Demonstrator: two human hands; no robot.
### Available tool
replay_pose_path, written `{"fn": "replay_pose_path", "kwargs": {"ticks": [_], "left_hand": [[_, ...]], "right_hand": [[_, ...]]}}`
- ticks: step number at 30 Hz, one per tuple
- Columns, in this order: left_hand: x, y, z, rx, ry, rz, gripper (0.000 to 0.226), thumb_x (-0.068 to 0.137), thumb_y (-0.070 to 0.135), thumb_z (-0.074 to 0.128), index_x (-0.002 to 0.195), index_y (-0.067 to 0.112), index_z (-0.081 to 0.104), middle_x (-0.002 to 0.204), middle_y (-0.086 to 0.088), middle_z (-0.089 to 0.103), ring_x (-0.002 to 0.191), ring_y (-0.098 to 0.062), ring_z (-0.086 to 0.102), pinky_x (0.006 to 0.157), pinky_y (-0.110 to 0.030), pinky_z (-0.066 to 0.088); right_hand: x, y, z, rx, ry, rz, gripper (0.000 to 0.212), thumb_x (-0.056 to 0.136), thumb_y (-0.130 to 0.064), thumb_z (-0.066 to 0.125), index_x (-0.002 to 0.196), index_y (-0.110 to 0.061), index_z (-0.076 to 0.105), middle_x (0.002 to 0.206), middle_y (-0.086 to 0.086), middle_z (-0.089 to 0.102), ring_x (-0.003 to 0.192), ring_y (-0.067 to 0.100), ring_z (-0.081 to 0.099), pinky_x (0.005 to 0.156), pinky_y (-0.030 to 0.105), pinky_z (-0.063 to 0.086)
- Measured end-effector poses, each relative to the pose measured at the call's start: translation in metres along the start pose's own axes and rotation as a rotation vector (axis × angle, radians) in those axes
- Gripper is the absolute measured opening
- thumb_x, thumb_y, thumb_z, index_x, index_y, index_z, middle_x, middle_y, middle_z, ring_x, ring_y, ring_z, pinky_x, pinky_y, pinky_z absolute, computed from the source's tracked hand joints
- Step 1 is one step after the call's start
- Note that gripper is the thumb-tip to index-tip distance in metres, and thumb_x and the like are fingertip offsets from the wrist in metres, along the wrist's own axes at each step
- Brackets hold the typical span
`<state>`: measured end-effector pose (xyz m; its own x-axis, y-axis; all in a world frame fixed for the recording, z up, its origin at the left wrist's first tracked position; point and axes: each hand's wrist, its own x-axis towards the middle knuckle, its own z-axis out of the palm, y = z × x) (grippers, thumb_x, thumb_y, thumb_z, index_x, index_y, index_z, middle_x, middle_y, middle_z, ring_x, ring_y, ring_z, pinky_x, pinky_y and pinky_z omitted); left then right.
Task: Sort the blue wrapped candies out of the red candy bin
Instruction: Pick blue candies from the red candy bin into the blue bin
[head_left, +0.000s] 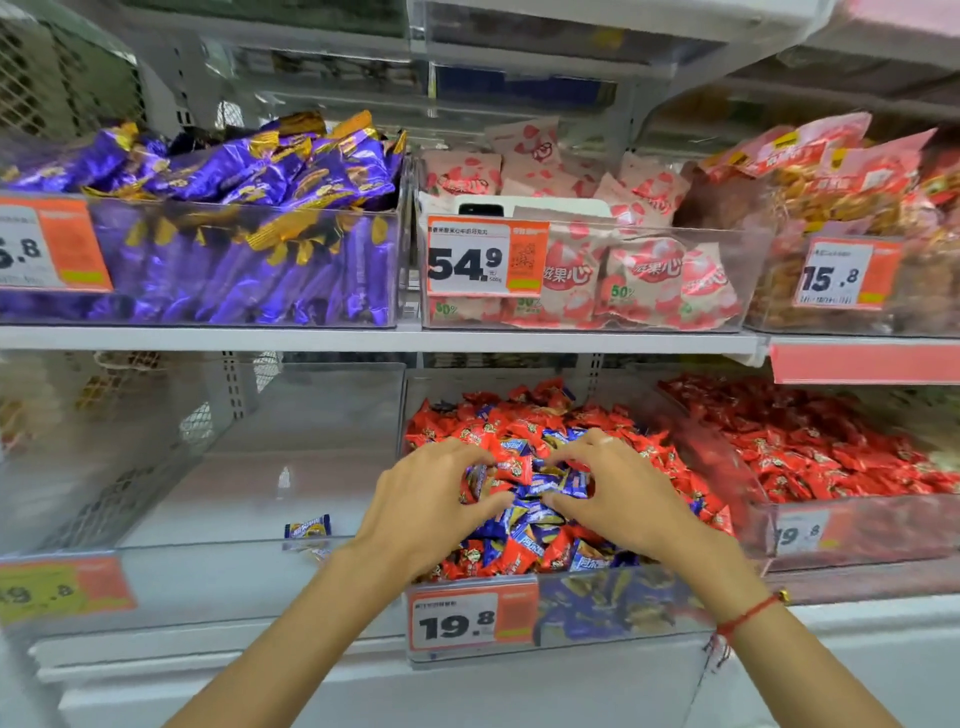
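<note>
— Where are your hands?

— Both are in the red bin (644, 613), on the lower shelf. My left hand (431, 499) and right hand (621, 493) lie on top of the heap, fingers curled down into it and thumbs turned in toward each other, ringing a clump of blue candies (540, 506). I cannot tell whether either hand has actually closed on a wrapper; the fingertips are buried among them.

— And the rest of the blue ones?

— More lie mixed with the red candies (524, 415) toward the front wall of the bin, showing through the clear plastic beside the 19.8 tag (470, 621). One blue candy (307, 527) sits alone in the left bin (218, 587), near its front wall.

— How much room is there?

— The left bin is open-topped and nearly bare, and it shares a clear side wall with the red bin just beside my left wrist. The front walls stand upright below both forearms. The upper shelf (363, 338) runs overhead, with free space between its edge and the heap. On the right, another bin of red candies (831, 457) sits just beside my right hand, behind its own clear wall.
</note>
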<state>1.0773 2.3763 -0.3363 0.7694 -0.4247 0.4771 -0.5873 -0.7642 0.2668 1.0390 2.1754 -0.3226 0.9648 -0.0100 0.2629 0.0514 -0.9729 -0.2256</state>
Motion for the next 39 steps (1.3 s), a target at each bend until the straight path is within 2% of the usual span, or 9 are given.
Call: {"fn": "replay_pose_path", "kwargs": {"ticks": [3, 8, 14, 19, 21, 24, 28, 33, 39], "left_hand": [[0.004, 0.001, 0.006, 0.077, -0.053, 0.011, 0.045, 0.095, 0.052, 0.048, 0.138, 0.039, 0.043, 0.135, 0.019, 0.05, 0.129, -0.006, 0.041, 0.089, -0.031, 0.045], [0.005, -0.003, 0.011, 0.116, -0.067, 0.035, 0.045, 0.096, 0.05, 0.048, 0.14, 0.04, 0.04, 0.134, 0.018, 0.051, 0.127, -0.007, 0.043, 0.083, -0.03, 0.045], [0.009, 0.0, 0.014, 0.049, -0.007, -0.053, 0.024, 0.097, 0.044, 0.051, 0.117, 0.035, 0.061, 0.113, 0.014, 0.066, 0.107, -0.009, 0.058, 0.069, -0.026, 0.037], [0.01, -0.002, 0.008, -0.296, 0.127, -0.161, 0.013, 0.098, 0.036, 0.051, 0.106, 0.035, 0.061, 0.104, 0.018, 0.069, 0.099, -0.004, 0.064, 0.084, -0.034, 0.053], [0.004, -0.005, 0.006, -0.44, 0.211, -0.162, 0.008, 0.097, 0.033, 0.053, 0.101, 0.037, 0.058, 0.1, 0.021, 0.068, 0.097, 0.0, 0.064, 0.085, -0.035, 0.053], [-0.008, -0.016, -0.003, -0.447, 0.362, -0.15, 0.006, 0.095, 0.035, 0.057, 0.101, 0.037, 0.06, 0.094, 0.023, 0.068, 0.088, 0.002, 0.064, 0.08, -0.034, 0.054], [-0.019, -0.049, -0.014, -0.478, 0.504, -0.245, 0.013, 0.089, 0.036, 0.066, 0.1, 0.037, 0.061, 0.095, 0.024, 0.067, 0.089, -0.003, 0.065, 0.079, -0.033, 0.054], [-0.025, -0.088, -0.02, -0.385, 0.396, -0.385, 0.016, 0.083, 0.026, 0.073, 0.092, 0.035, 0.063, 0.089, 0.022, 0.068, 0.09, -0.001, 0.064, 0.08, -0.036, 0.053], [-0.029, -0.11, -0.03, -0.281, 0.301, -0.485, 0.011, 0.086, 0.029, 0.068, 0.087, 0.038, 0.062, 0.083, 0.023, 0.065, 0.092, -0.006, 0.064, 0.073, -0.028, 0.043]], "right_hand": [[0.008, -0.011, 0.0, -0.027, 0.035, -0.046, 0.029, 0.086, -0.041, 0.068, 0.113, -0.035, 0.061, 0.12, -0.01, 0.059, 0.099, 0.011, 0.057, 0.075, 0.027, 0.043], [0.015, -0.018, 0.01, -0.119, -0.006, -0.003, 0.048, 0.089, -0.016, 0.064, 0.132, -0.033, 0.052, 0.141, -0.001, 0.043, 0.111, 0.023, 0.057, 0.076, 0.034, 0.048], [0.014, -0.012, 0.018, -0.062, 0.095, 0.008, 0.028, 0.09, -0.038, 0.064, 0.115, -0.025, 0.061, 0.118, -0.002, 0.058, 0.101, 0.019, 0.059, 0.075, 0.029, 0.042], [0.007, -0.001, 0.011, 0.092, 0.052, -0.007, 0.014, 0.09, -0.033, 0.065, 0.099, -0.024, 0.059, 0.078, -0.01, 0.053, 0.077, 0.016, 0.057, 0.064, 0.028, 0.042], [0.006, 0.0, 0.011, 0.089, 0.005, -0.014, 0.025, 0.084, -0.04, 0.07, 0.105, -0.029, 0.062, 0.092, -0.011, 0.054, 0.083, 0.014, 0.056, 0.069, 0.029, 0.044], [0.008, -0.005, 0.018, -0.038, 0.016, -0.02, 0.034, 0.084, -0.045, 0.069, 0.115, -0.032, 0.064, 0.115, -0.008, 0.052, 0.098, 0.014, 0.057, 0.071, 0.029, 0.045], [0.008, -0.005, 0.017, 0.142, 0.128, -0.025, 0.023, 0.087, -0.035, 0.068, 0.108, -0.024, 0.067, 0.107, -0.004, 0.054, 0.077, 0.006, 0.054, 0.064, 0.019, 0.039], [-0.003, -0.022, -0.002, 0.522, 0.407, -0.027, 0.014, 0.081, -0.023, 0.075, 0.093, -0.028, 0.069, 0.099, -0.01, 0.059, 0.076, 0.003, 0.062, 0.063, 0.009, 0.043], [0.024, -0.112, 0.02, 0.589, 0.317, -0.335, 0.018, 0.082, -0.016, 0.073, 0.1, -0.021, 0.071, 0.095, -0.008, 0.059, 0.078, 0.006, 0.059, 0.066, 0.019, 0.049]]}}
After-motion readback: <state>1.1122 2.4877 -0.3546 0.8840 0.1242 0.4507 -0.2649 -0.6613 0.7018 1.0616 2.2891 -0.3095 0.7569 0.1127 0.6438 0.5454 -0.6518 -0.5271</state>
